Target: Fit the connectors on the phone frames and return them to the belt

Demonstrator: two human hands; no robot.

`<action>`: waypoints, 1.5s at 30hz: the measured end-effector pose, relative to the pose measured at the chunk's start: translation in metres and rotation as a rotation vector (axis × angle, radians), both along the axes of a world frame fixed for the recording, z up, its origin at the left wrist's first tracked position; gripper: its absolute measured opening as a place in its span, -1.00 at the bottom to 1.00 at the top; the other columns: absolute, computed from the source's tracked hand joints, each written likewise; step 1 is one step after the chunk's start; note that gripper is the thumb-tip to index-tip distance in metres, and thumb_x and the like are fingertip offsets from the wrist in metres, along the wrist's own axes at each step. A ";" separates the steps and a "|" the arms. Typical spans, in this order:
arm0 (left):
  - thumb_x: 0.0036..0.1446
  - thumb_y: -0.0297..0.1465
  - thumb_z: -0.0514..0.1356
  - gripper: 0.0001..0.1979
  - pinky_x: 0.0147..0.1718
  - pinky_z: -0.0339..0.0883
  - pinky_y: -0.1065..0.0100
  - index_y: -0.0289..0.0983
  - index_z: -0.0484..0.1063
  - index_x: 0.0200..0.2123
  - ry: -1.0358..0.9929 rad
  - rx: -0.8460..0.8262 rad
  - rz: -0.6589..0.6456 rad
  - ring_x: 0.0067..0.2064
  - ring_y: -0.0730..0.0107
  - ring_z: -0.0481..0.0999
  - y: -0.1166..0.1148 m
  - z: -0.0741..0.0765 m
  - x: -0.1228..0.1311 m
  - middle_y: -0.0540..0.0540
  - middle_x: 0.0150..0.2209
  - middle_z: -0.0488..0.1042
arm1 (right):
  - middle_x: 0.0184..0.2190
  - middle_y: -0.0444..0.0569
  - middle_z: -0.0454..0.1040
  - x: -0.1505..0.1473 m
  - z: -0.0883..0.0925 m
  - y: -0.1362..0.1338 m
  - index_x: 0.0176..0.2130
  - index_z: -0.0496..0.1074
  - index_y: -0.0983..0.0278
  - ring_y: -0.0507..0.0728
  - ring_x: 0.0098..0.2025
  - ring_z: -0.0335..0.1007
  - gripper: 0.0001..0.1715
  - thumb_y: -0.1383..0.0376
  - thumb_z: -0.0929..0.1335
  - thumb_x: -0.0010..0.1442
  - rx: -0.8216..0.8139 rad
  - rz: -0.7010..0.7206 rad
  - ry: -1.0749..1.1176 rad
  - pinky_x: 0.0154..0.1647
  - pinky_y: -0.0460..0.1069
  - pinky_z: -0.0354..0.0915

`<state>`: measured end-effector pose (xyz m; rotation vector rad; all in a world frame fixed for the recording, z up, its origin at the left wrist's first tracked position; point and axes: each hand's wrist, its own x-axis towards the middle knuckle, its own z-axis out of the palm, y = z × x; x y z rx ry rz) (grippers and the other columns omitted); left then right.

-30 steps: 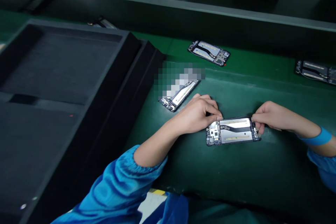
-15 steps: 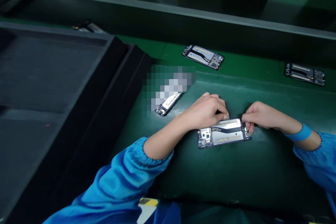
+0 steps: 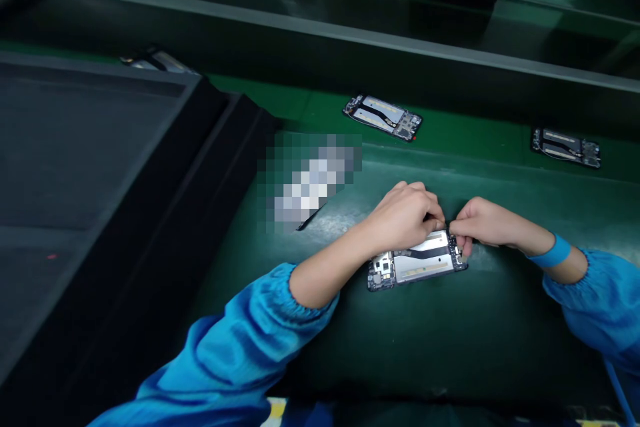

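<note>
Phone (image 3: 419,261), opened, as seen from the head camera (the only view). It lies on the green bench (image 3: 415,340), inner side up, in front of the person, its long side running roughly from left to right. A pale board (image 3: 384,266) shows at its left end, and a dark strip (image 3: 417,253) runs lengthwise over a bright panel (image 3: 423,271). Left hand (image 3: 411,215): thumb and fingertips drawn together in a pinch at the far long edge, close to the right-hand corner; the wrist crosses the far left corner and hides it. Right hand (image 3: 483,221), with a blue band (image 3: 551,251) at the wrist: thumb and forefinger likewise closed, just beside the left fingertips, the other fingers curled by the short end. Whether either pinch has hold of a small part or only the rim cannot be told (the fingertips cover the spot).

The step in hand appears to be fine work at that corner. It is probably best done with light pressure, one hand steadying the frame while the other works (the dark strip looks easy to crease), and with the left wrist raised off the board. Beyond the hands lie a second phone (image 3: 383,117) and a third phone (image 3: 567,147), well apart; a black tray (image 3: 90,147) stands to the left.
</note>
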<state>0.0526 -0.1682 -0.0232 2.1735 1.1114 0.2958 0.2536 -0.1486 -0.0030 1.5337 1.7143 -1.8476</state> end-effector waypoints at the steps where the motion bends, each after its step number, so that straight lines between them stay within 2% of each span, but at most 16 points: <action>1: 0.17 -0.51 0.21 -0.80 -0.14 0.08 0.22 -0.16 0.64 -0.34 0.004 0.005 0.007 -0.11 0.25 0.43 0.000 0.000 0.002 0.03 -0.25 0.62 | -0.64 -0.03 0.54 0.001 -0.001 0.000 -0.63 0.51 0.31 -0.02 -0.64 0.35 -0.61 0.44 0.29 0.17 0.000 -0.002 0.004 -0.65 -0.18 0.08; 7: 0.23 -0.48 0.18 -0.79 -0.16 0.12 0.21 -0.18 0.63 -0.28 0.050 0.018 0.039 -0.12 0.22 0.44 -0.006 0.003 0.008 -0.02 -0.25 0.60 | -0.63 -0.02 0.54 0.005 -0.011 -0.002 -0.62 0.52 0.30 0.03 -0.58 0.45 -0.62 0.44 0.29 0.14 0.011 -0.033 0.083 -0.56 -0.18 0.21; 11: 0.27 -0.33 0.23 -0.86 -0.16 0.18 0.20 -0.20 0.58 -0.18 0.147 0.001 0.121 -0.12 0.18 0.46 -0.021 0.007 0.007 -0.05 -0.20 0.55 | -0.65 -0.02 0.52 0.007 -0.016 -0.005 -0.63 0.51 0.29 0.08 -0.53 0.49 -0.64 0.44 0.30 0.11 0.047 -0.072 0.085 -0.46 -0.13 0.29; 14: 0.30 -0.33 0.21 -0.87 -0.14 0.19 0.18 -0.25 0.51 -0.17 0.242 0.026 0.161 -0.09 0.12 0.45 -0.031 0.008 0.007 -0.10 -0.17 0.52 | -0.64 -0.03 0.51 0.014 -0.023 -0.011 -0.60 0.51 0.30 0.08 -0.54 0.42 -0.67 0.38 0.32 0.14 0.143 -0.055 0.113 -0.44 -0.08 0.28; 16: 0.34 -0.37 0.14 -0.87 -0.15 0.20 0.18 -0.26 0.47 -0.21 0.256 0.032 0.150 -0.10 0.12 0.46 -0.035 0.010 0.007 -0.12 -0.18 0.52 | -0.60 -0.07 0.50 0.019 -0.028 -0.018 -0.53 0.51 0.29 0.08 -0.52 0.37 -0.75 0.30 0.37 0.15 0.296 -0.124 0.175 -0.45 -0.07 0.24; 18: 0.38 -0.38 0.07 -0.85 -0.16 0.22 0.19 -0.26 0.42 -0.18 0.211 0.000 0.141 -0.19 0.18 0.49 -0.038 0.012 0.007 -0.09 -0.24 0.53 | -0.46 -0.10 0.53 0.023 -0.031 -0.027 -0.39 0.52 0.28 0.07 -0.45 0.36 -0.85 0.23 0.44 0.13 0.468 -0.241 0.239 -0.44 -0.07 0.21; 19: 0.39 -0.37 0.04 -0.84 -0.15 0.23 0.19 -0.25 0.40 -0.14 0.165 -0.026 0.151 -0.25 0.22 0.50 -0.039 0.014 0.007 -0.05 -0.29 0.53 | -0.40 -0.11 0.53 0.023 -0.031 -0.031 -0.32 0.53 0.27 0.07 -0.41 0.37 -0.84 0.22 0.45 0.13 0.521 -0.279 0.276 -0.42 -0.07 0.22; 21: 0.41 -0.33 0.02 -0.81 -0.14 0.24 0.21 -0.21 0.39 -0.05 0.056 -0.067 0.205 -0.36 0.29 0.50 -0.041 0.017 0.008 0.04 -0.38 0.54 | -0.34 -0.10 0.54 0.021 -0.028 -0.039 -0.25 0.55 0.26 0.09 -0.36 0.39 -0.83 0.22 0.42 0.18 0.541 -0.299 0.364 -0.37 -0.06 0.24; 23: 0.40 -0.29 0.05 -0.80 -0.13 0.22 0.23 -0.15 0.44 -0.05 -0.043 -0.074 0.287 -0.40 0.34 0.50 -0.043 0.019 0.010 0.09 -0.40 0.56 | -0.36 -0.09 0.55 0.017 -0.022 -0.045 -0.27 0.57 0.27 0.10 -0.34 0.40 -0.81 0.23 0.37 0.25 0.521 -0.309 0.457 -0.31 -0.04 0.27; 27: 0.34 -0.26 0.12 -0.78 -0.14 0.17 0.23 -0.14 0.55 -0.28 -0.152 -0.063 0.400 -0.44 0.40 0.48 -0.046 0.021 0.017 0.11 -0.38 0.61 | -0.37 -0.10 0.54 0.011 -0.015 -0.048 -0.24 0.58 0.27 0.11 -0.33 0.40 -0.80 0.25 0.36 0.27 0.568 -0.391 0.519 -0.29 -0.03 0.27; 29: 0.31 -0.28 0.14 -0.78 -0.16 0.16 0.23 -0.15 0.56 -0.32 -0.172 -0.048 0.435 -0.45 0.41 0.46 -0.047 0.021 0.019 0.11 -0.38 0.62 | -0.37 -0.11 0.53 0.009 -0.014 -0.049 -0.25 0.58 0.26 0.11 -0.33 0.40 -0.81 0.26 0.36 0.27 0.592 -0.417 0.531 -0.28 -0.03 0.27; 35: 0.33 -0.30 0.12 -0.78 -0.20 0.18 0.24 -0.13 0.58 -0.25 -0.179 0.046 0.450 -0.45 0.40 0.45 -0.051 0.023 0.020 0.09 -0.34 0.64 | -0.41 -0.13 0.48 0.007 -0.017 -0.049 -0.33 0.52 0.26 0.10 -0.33 0.38 -0.83 0.26 0.35 0.26 0.613 -0.474 0.561 -0.29 -0.04 0.27; 39: 0.38 -0.27 0.04 -0.70 -0.24 0.27 0.23 -0.12 0.58 -0.11 -0.135 0.118 0.399 -0.41 0.34 0.49 -0.054 0.018 0.022 0.01 -0.27 0.66 | -0.50 -0.16 0.41 0.000 -0.018 -0.049 -0.43 0.45 0.25 0.08 -0.41 0.31 -0.86 0.32 0.33 0.15 0.622 -0.563 0.574 -0.37 -0.06 0.22; 42: 0.37 -0.20 0.02 -0.66 -0.23 0.35 0.19 -0.10 0.58 -0.06 -0.080 0.120 0.366 -0.31 0.24 0.56 -0.047 0.012 0.016 -0.04 -0.19 0.66 | -0.52 -0.16 0.41 -0.003 -0.019 -0.036 -0.47 0.44 0.25 0.08 -0.42 0.31 -0.89 0.31 0.32 0.06 0.563 -0.579 0.584 -0.39 -0.08 0.22; 43: 0.36 -0.17 0.04 -0.65 -0.18 0.38 0.15 -0.09 0.57 -0.03 -0.069 0.141 0.355 -0.22 0.17 0.58 -0.040 0.010 0.011 -0.06 -0.14 0.66 | -0.53 -0.16 0.41 0.001 -0.019 -0.027 -0.49 0.43 0.25 0.08 -0.43 0.31 -0.90 0.31 0.33 0.03 0.535 -0.622 0.556 -0.41 -0.09 0.22; 45: 0.30 -0.11 0.08 -0.60 -0.04 0.39 0.08 -0.09 0.52 0.08 -0.060 0.212 0.372 -0.01 0.05 0.56 -0.019 0.008 -0.003 -0.11 0.01 0.60 | -0.56 -0.16 0.38 0.017 -0.017 -0.004 -0.50 0.41 0.27 0.06 -0.47 0.29 -0.90 0.30 0.35 0.01 0.501 -0.807 0.446 -0.46 -0.11 0.21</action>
